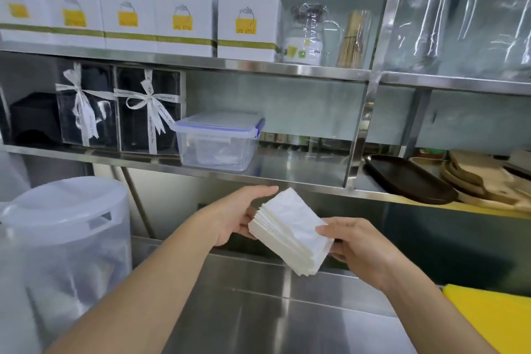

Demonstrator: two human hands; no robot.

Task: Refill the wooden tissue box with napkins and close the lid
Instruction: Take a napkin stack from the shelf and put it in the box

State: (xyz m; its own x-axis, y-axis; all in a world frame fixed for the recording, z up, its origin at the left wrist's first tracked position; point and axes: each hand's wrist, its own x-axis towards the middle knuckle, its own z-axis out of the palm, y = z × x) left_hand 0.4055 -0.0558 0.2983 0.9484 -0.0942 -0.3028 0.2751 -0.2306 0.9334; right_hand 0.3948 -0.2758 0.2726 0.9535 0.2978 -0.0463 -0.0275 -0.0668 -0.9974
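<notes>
**Both hands hold the napkin stack above the steel table**

While the left hand (234,214) cups the far end of a thick stack of white napkins (290,231) from below, fingers closed around its edge, the right hand (355,247) grips the near end with the thumb pressed on top. The stack sits low in the middle of the frame, tilted, held clear of the steel table (258,316). At lower left stands a translucent lidded bin (66,227); at lower right lies a yellow board (494,322). On the shelf (287,181) just above the hands sits a clear plastic container (218,141) with a blue-clipped lid, ribboned black boxes (120,109) to its left, and dark and wooden trays (448,181) at right. White cartons (143,20) line the upper left.
</notes>
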